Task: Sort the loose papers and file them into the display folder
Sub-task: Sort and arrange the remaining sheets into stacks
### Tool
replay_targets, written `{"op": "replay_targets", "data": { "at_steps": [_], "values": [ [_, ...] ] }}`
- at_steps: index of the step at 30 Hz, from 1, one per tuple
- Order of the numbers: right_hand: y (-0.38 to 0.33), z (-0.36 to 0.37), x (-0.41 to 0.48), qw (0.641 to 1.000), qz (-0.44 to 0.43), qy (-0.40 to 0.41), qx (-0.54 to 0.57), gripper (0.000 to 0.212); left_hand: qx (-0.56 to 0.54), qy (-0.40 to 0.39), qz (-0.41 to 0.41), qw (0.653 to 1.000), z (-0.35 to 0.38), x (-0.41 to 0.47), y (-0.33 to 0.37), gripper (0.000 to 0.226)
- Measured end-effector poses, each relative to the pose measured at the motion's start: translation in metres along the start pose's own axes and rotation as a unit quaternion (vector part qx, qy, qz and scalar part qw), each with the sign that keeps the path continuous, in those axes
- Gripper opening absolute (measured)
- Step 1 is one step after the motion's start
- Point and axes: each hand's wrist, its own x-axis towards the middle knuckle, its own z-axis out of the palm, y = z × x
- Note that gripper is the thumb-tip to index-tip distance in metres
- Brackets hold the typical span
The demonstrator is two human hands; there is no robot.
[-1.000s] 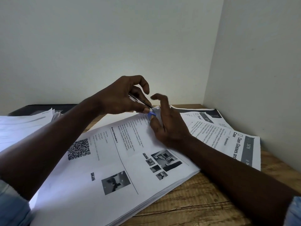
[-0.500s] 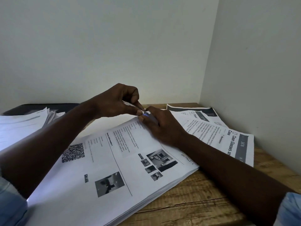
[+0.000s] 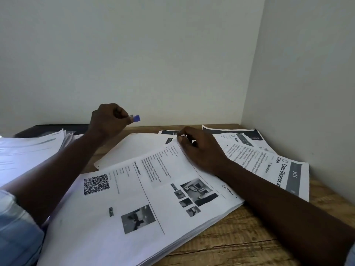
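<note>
Though the left hand (image 3: 108, 120) hides most, its blue tab (image 3: 137, 118) seems a clip.

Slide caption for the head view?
Left hand holds up a blue clip; right hand pinches the paper stack at its corner.

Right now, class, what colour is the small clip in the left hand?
The small clip is blue, seen best in the head view.
</note>
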Motion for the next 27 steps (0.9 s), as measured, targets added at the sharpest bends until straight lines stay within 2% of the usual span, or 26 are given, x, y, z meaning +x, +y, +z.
{"op": "replay_targets", "data": {
  "at_steps": [6, 11, 14, 16, 17, 19, 21, 23, 25, 27],
  "values": [
    [-0.001, 0.002, 0.000, 1.000, 0.007, -0.007, 0.010, 0.016, 0.160, 0.028, -0.026, 0.986, 0.002, 0.001, -0.040, 0.016],
    [-0.001, 0.001, 0.001, 1.000, 0.000, -0.014, -0.005, 0.021, 0.278, -0.038, -0.045, 0.959, 0.008, 0.003, -0.049, 0.035],
    [-0.002, 0.001, 0.002, 1.000, 0.002, -0.017, 0.008, 0.015, 0.291, -0.028, -0.026, 0.956, 0.009, 0.004, -0.043, 0.033],
    [-0.003, 0.000, 0.002, 1.000, 0.001, -0.011, 0.017, 0.013, 0.248, -0.018, -0.009, 0.969, 0.003, 0.006, -0.031, 0.026],
    [-0.004, -0.001, 0.003, 1.000, 0.001, -0.006, 0.018, 0.014, 0.203, -0.048, -0.007, 0.978, -0.001, 0.008, -0.021, 0.025],
    [-0.006, -0.004, 0.004, 1.000, 0.003, 0.003, 0.029, 0.014, 0.086, -0.177, -0.027, 0.980, -0.011, 0.008, 0.004, 0.031],
    [-0.008, -0.009, 0.006, 0.998, 0.014, 0.017, 0.051, 0.015, -0.032, -0.334, -0.066, 0.940, -0.023, -0.004, 0.037, 0.041],
    [-0.008, -0.011, 0.007, 0.997, 0.025, 0.034, 0.062, 0.018, -0.041, -0.445, -0.079, 0.891, -0.035, -0.020, 0.066, 0.043],
    [-0.009, -0.015, 0.007, 0.995, 0.031, 0.053, 0.080, 0.021, 0.037, -0.488, -0.027, 0.872, -0.040, -0.032, 0.082, 0.030],
    [-0.013, -0.018, 0.007, 0.991, 0.039, 0.075, 0.102, 0.020, 0.085, -0.450, 0.039, 0.888, -0.041, -0.039, 0.092, 0.014]
  ]
}}
